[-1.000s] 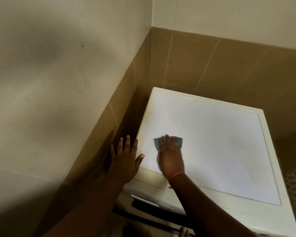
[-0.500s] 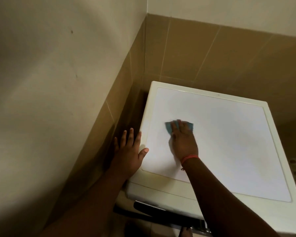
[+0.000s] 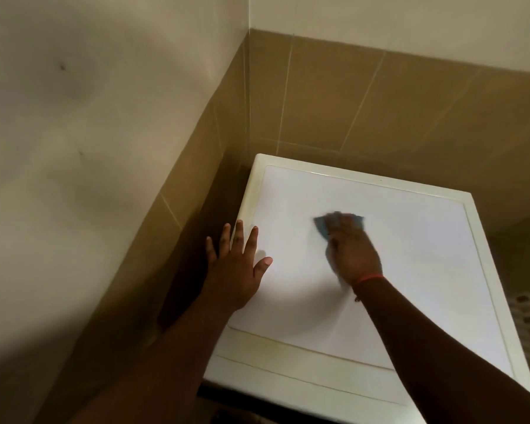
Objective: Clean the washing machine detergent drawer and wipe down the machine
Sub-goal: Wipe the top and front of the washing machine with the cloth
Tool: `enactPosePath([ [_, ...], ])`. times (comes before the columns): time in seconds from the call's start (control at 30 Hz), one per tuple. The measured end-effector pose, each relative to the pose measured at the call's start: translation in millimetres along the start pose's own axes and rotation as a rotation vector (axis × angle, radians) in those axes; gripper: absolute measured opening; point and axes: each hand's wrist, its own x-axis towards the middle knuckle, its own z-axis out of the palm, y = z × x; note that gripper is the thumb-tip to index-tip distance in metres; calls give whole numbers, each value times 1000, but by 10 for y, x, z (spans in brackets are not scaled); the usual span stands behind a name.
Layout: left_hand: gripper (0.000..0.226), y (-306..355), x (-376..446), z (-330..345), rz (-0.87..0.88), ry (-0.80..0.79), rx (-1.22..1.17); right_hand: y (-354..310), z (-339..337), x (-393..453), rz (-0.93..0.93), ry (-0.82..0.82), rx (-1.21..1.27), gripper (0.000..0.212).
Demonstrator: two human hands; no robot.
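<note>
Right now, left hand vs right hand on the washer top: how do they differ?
The left hand lies flat with fingers spread at the left edge of the washing machine top; the right hand is nearer the middle. The left hand holds nothing; the right hand presses a blue cloth under its fingers. The left hand looks sharp, the right hand motion-blurred. Only the right wrist wears an orange band. Both are palm down on the top.

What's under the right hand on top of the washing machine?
A blue cloth lies under the right hand, pressed on the washing machine's white top. Only its edges show past the fingers; the rest is covered and blurred.
</note>
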Motion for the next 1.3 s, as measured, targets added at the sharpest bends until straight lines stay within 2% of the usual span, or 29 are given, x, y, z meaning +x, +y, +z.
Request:
enactPosePath([
  [0.03, 85, 8, 24, 14, -13, 0, 12, 47, -9, 50, 114, 21, -22, 53],
  [0.07, 85, 17, 59, 31, -25, -2, 23, 40, 2, 75, 61, 50, -12, 52],
  [0.13, 85, 35, 135, 61, -48, -2, 27, -7, 63, 49, -306, -5, -2, 52],
  [0.17, 85, 42, 176, 68, -60, 1, 27, 55, 59, 90, -413, -19, -20, 52],
  [0.2, 86, 45, 214, 70, -72, 6, 26, 128, 30, 169, -337, -6, 6, 52],
  [0.27, 85, 78, 290, 85, -91, 19, 31, 244, 13, 335, -10, 11, 6, 53],
  [0.3, 85, 96, 322, 91, -96, 28, 37, 222, 28, 376, -1, 10, -20, 54],
  [0.4, 89, 146, 385, 102, -103, 44, 52, 153, 81, 410, -326, -14, -23, 51],
  [0.43, 88, 160, 398, 108, -102, 51, 53, 211, 46, 479, -265, 11, -5, 49],
  [0.5, 86, 169, 408, 128, -107, 57, 49, 293, 26, 619, -30, 31, -42, 51],
  [0.53, 86, 172, 412, 138, -110, 55, 44, 249, 32, 636, -51, 39, -54, 52],
  [0.6, 86, 170, 427, 168, -118, 58, 49, 105, 82, 619, -353, 72, -51, 48],
  [0.63, 86, 166, 437, 185, -121, 58, 56, 104, 106, 639, -429, 93, -44, 50],
  [0.73, 84, 155, 459, 202, -119, 51, 64, 164, 81, 882, -61, 41, -38, 50],
  [0.77, 84, 145, 463, 199, -116, 54, 67, 123, 116, 917, -98, 28, -53, 51],
  [0.83, 84, 121, 480, 187, -112, 63, 79, -22, 225, 920, -429, -10, -90, 50],
  [0.87, 85, 112, 487, 175, -111, 65, 83, -39, 230, 938, -519, -9, -63, 49],
  [0.9, 85, 99, 493, 160, -109, 66, 83, -16, 233, 1007, -472, 20, -35, 47],
  [0.97, 86, 72, 504, 120, -100, 73, 80, 33, 225, 1185, -62, 80, 9, 46],
  [1.0, 86, 56, 518, 98, -97, 76, 82, -30, 245, 1215, 50, 72, -6, 46],
  [1.03, 86, 42, 533, 77, -94, 77, 84, -132, 300, 1213, -10, 56, -7, 46],
  [1.13, 87, -3, 603, 18, -89, 89, 83, -447, 427, 1185, -563, -40, -16, 52],
  [1.17, 88, -23, 616, 3, -88, 88, 82, -472, 424, 1240, -582, -30, 5, 53],
  [1.23, 87, -76, 614, -13, -95, 83, 80, -527, 410, 1376, -311, 50, 34, 51],
  [1.27, 87, -106, 605, -14, -103, 85, 73, -620, 429, 1374, -266, 89, 33, 50],
  [1.3, 88, -144, 600, -18, -108, 88, 62, -754, 465, 1354, -377, 82, 43, 48],
])
